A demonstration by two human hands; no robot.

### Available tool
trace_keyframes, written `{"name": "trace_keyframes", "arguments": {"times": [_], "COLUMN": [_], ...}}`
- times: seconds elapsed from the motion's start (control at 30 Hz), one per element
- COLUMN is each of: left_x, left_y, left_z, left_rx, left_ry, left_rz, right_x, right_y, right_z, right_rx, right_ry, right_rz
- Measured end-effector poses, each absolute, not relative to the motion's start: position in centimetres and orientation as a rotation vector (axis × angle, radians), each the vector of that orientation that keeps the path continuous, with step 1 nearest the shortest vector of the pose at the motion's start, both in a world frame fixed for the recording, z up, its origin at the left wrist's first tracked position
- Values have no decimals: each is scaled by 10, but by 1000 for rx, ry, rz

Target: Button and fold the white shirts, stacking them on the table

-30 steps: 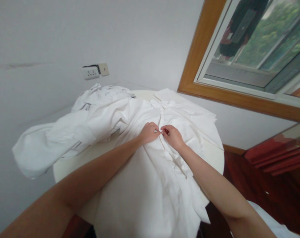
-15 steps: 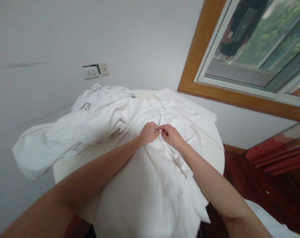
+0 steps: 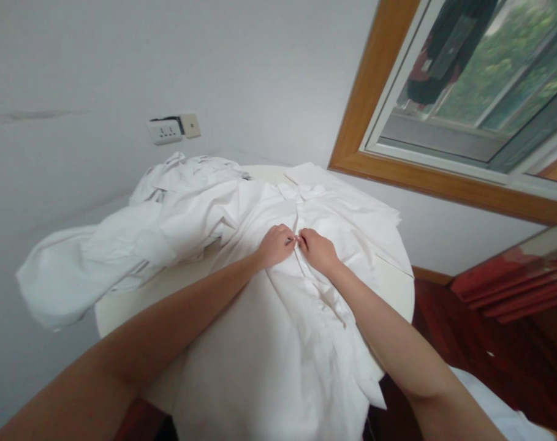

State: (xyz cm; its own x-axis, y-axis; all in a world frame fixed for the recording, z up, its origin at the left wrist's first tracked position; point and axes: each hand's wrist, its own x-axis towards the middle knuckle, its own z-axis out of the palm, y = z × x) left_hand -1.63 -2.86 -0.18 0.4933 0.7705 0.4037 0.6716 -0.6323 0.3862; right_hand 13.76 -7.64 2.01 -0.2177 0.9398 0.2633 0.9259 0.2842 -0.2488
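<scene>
A white shirt lies spread over a round white table, its collar toward the wall and its hem hanging over the near edge. Both hands meet at the front placket, partway down from the collar. My left hand is closed in a pinch on the shirt's placket. Just to its right, my right hand pinches the fabric of the same placket, fingertips nearly touching the left ones. Whatever small part lies between the fingertips is too small to make out.
More bunched white cloth lies at the table's far left, and a white sleeve hangs past the left edge. A wall socket is behind. A wood-framed window stands at the right, with a red curtain below.
My right hand's fingers have closed tighter at the placket and sit slightly higher. My left hand stays in place. The view has shifted slightly.
</scene>
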Motion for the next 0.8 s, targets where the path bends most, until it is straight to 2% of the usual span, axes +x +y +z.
{"name": "trace_keyframes", "arguments": {"times": [0.13, 0.57, 0.7, 0.8], "left_x": [-16, -18, -25, -29], "left_y": [-29, -37, -36, -36], "left_z": [0, 11, 17, 17], "left_rx": [2564, 2567, 2566, 2636], "left_ry": [1252, 1330, 1296, 1308], "left_rz": [828, 827, 955, 929], "right_x": [139, 149, 157, 169], "right_y": [-76, -65, -67, -68], "right_z": [18, 12, 18, 26], "right_rx": [-1698, -1545, -1540, -1620], "right_ry": [-2166, -1927, -1900, -1954], "right_rz": [80, 501, 476, 301]}}
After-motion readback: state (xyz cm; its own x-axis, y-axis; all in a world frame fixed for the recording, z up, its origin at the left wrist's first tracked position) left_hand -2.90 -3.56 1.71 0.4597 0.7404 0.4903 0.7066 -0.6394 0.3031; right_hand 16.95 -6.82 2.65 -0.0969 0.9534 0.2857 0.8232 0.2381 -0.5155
